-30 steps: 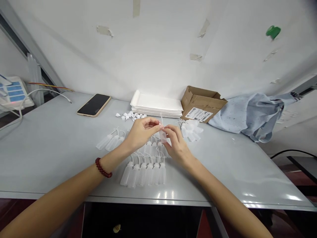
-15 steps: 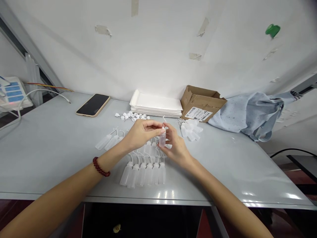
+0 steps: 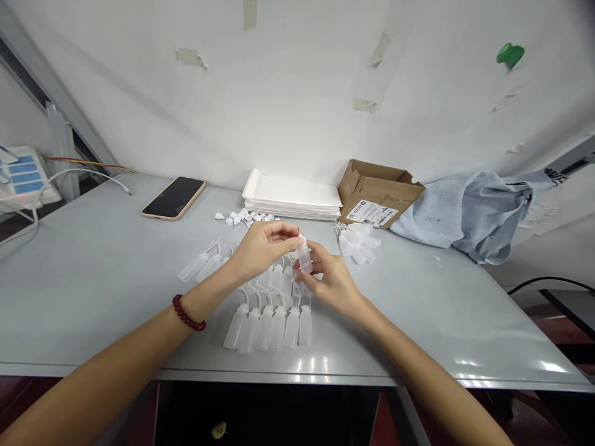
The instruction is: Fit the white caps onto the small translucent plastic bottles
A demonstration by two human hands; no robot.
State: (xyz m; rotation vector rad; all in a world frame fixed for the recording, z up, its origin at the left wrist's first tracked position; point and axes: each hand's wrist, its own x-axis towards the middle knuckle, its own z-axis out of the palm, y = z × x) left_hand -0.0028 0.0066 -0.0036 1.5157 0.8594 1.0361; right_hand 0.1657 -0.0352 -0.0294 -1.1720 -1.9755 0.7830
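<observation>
A small translucent bottle (image 3: pixel 304 259) is held slightly tilted above the table. My left hand (image 3: pixel 267 248) pinches its white top, and my right hand (image 3: pixel 328 272) grips the bottle's body from the right. Below my hands, a row of bottles with thin bent tubes (image 3: pixel 264 327) lies on the grey table. More bottles (image 3: pixel 279 279) lie behind that row, partly hidden by my hands. To the left are several others (image 3: pixel 195 266). Small white caps (image 3: pixel 239 217) sit loose behind my left hand.
A phone (image 3: pixel 173 198) lies at the back left. White envelopes (image 3: pixel 292 197) are stacked by the wall, beside an open cardboard box (image 3: pixel 379 197). More bottles (image 3: pixel 359 243) are heaped before the box. Blue-grey cloth (image 3: pixel 460 214) lies at the right, a white cable (image 3: pixel 83 168) at the left.
The held bottle has gone from upright to slightly tilted, its top leaning left. My left hand has shifted slightly left with it.
</observation>
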